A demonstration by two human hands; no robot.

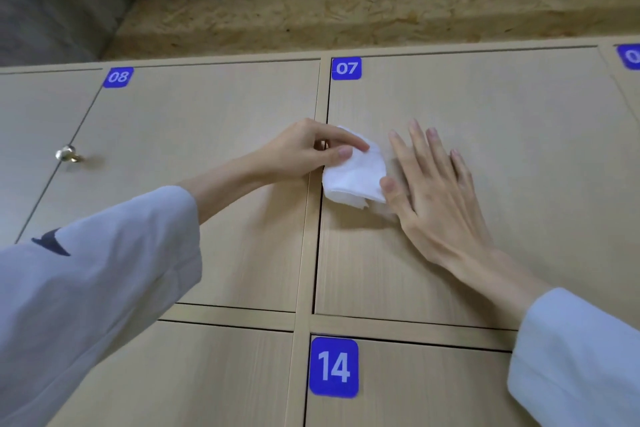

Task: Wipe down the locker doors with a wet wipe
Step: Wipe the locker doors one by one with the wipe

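A folded white wet wipe [356, 178] lies against the pale wood door of locker 07 [502, 121], near that door's left edge. My left hand [304, 149] pinches the wipe's upper left part between thumb and forefinger. My right hand [429, 180] lies flat on the same door with straight, spread fingers, its thumb touching the wipe's right edge. The knob of locker 07 is mostly hidden behind my left hand. Locker 08 [194, 135] is the door to the left.
A brass knob [67, 153] sticks out from the door left of locker 08. Locker 14 [433, 388] with its blue label sits below 07. A chipboard strip [346, 17] and grey concrete run above the lockers. Another numbered door shows at the far right edge.
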